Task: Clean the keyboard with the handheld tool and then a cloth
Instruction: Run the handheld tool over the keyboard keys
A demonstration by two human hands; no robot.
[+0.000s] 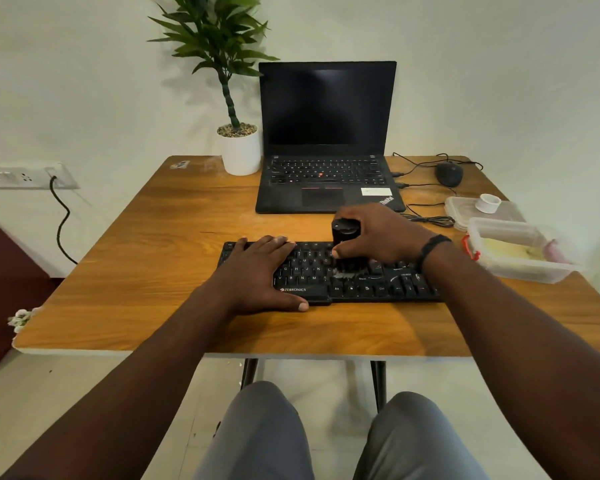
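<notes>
— Where's the keyboard (329,273) from where you stand?

— Flat on the worktop (136,258), near its front edge, at about 6 o'clock from the laptop (327,140). The left hand (257,271) lies spread over its left half, fingers straight, thumb along the front edge.

— And the other grip?

— The right hand (378,237) is curled round a black handheld tool (345,245), standing upright with its lower end on the keys right of the middle. The bottom is blurred, so I can't make out its tip.

— Anything else about?

— A potted plant (238,133) at 9 o'clock from the laptop, a mouse (449,173) at 3 o'clock, and two clear plastic containers (520,251) at 3 o'clock from the keyboard, something yellowish in the nearer one.
</notes>
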